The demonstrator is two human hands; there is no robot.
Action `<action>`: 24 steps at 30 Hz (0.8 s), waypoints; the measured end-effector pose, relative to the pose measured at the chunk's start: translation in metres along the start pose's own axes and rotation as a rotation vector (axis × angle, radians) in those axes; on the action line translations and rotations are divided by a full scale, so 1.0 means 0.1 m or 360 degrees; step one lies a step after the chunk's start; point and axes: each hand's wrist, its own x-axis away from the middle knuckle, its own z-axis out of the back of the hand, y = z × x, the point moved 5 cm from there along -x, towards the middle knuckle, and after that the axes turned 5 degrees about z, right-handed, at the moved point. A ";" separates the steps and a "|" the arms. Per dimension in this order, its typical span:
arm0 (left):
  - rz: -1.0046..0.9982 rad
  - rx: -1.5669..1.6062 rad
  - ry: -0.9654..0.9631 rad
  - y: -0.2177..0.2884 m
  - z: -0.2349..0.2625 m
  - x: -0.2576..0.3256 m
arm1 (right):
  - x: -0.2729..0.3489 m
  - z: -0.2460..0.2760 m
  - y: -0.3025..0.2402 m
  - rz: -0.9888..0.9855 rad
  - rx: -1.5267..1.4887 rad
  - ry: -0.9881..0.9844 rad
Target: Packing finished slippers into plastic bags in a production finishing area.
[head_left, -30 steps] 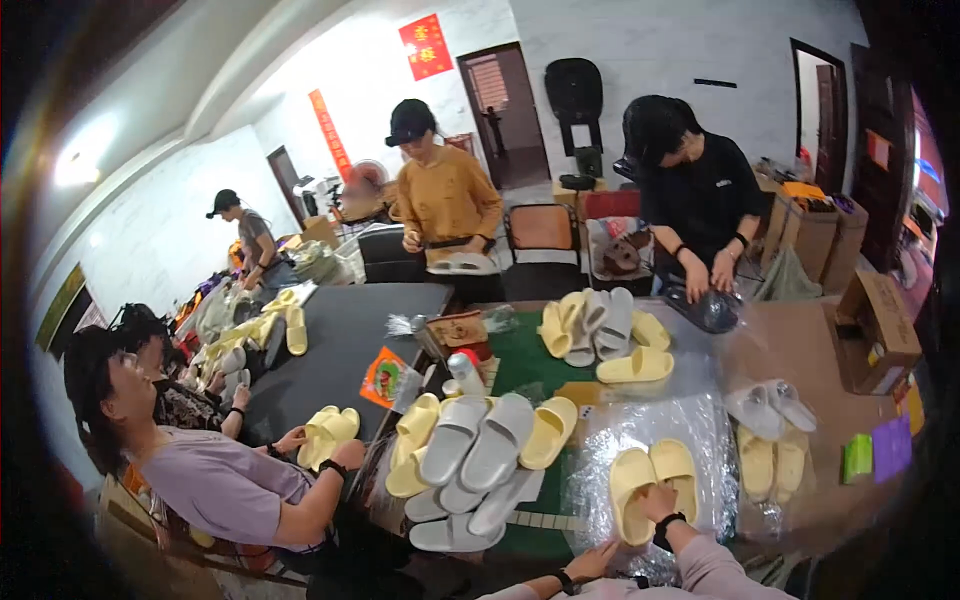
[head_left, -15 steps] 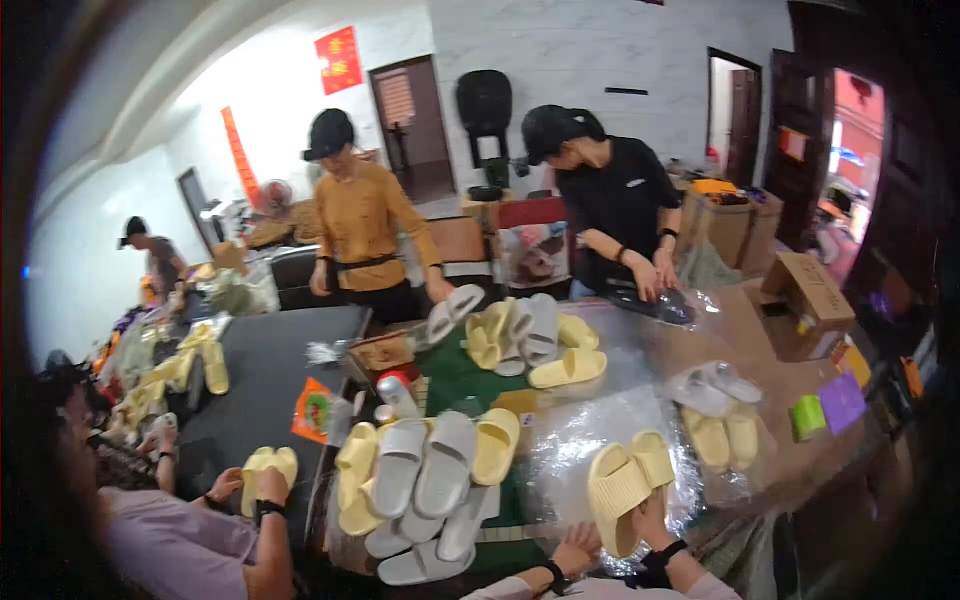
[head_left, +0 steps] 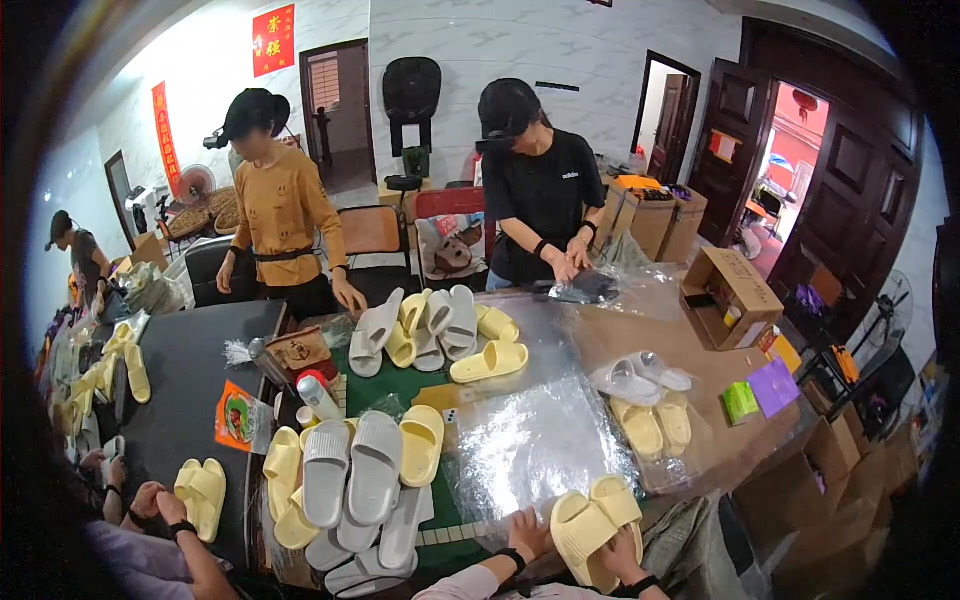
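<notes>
My right hand (head_left: 622, 552) is closed around a pair of pale yellow slippers (head_left: 590, 530), its fingers reaching in at the open heel side. The pair is held at the near edge of the table, soles away from me. Just left of it, my left hand (head_left: 528, 534) has its fingers stretched out at the near edge of a clear plastic bag (head_left: 535, 425); it grips nothing visible. The bag lies flat and shiny on the table. Further left is a pile of grey slippers (head_left: 375, 470) and yellow slippers (head_left: 283, 470).
Wrapped grey slippers (head_left: 640, 378) and yellow slippers (head_left: 652, 425) lie to the right, near a cardboard box (head_left: 730, 300). More slippers (head_left: 440, 330) are heaped at the far side. Co-workers stand opposite; another sits at left by yellow slippers (head_left: 200, 497). A white bottle (head_left: 318, 395) stands left of centre.
The whole view has swung right. My slippers are lower and nearer the table edge. Opposite, a co-worker's hand has left the grey slippers; at left, a co-worker has let go of the yellow pair.
</notes>
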 end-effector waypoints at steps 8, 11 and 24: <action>-0.0096 -0.0312 0.0122 -0.06 -0.25 0.02 | -0.36 0.12 -0.23 0.0266 -0.0072 -0.0114; -0.0104 -0.0413 0.0268 -0.09 -0.40 0.03 | -0.43 0.09 -0.21 0.0334 0.0023 -0.0299; -0.0049 0.0140 0.0887 -0.09 0.17 0.27 | -0.68 0.12 -0.14 0.0440 -0.0137 -0.0148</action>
